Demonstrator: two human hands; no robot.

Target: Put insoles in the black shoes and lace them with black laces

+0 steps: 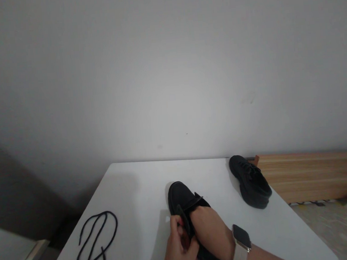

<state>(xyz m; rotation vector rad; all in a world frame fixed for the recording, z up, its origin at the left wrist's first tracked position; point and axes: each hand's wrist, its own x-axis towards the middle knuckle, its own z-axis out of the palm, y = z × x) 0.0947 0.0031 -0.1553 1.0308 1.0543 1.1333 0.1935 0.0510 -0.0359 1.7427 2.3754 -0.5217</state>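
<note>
A black shoe [179, 192] lies on the white table [142, 189] in front of me, toe pointing away, with its lace opening spread apart. My left hand [181, 244] is at its left side, thumb and fingers pinched on the raised side flap. My right hand [211, 228], with a watch [241, 235] on its wrist, reaches into the shoe from the right. Its fingers are hidden inside. A loose black shoelace [99, 256] lies looped on the table to the left, apart from both hands.
A second black shoe [251, 184], laced, stands near the table's back right edge. Behind the table rises a pale wall [169, 86]. A wood-grain board [317, 174] is at the right, past the table edge.
</note>
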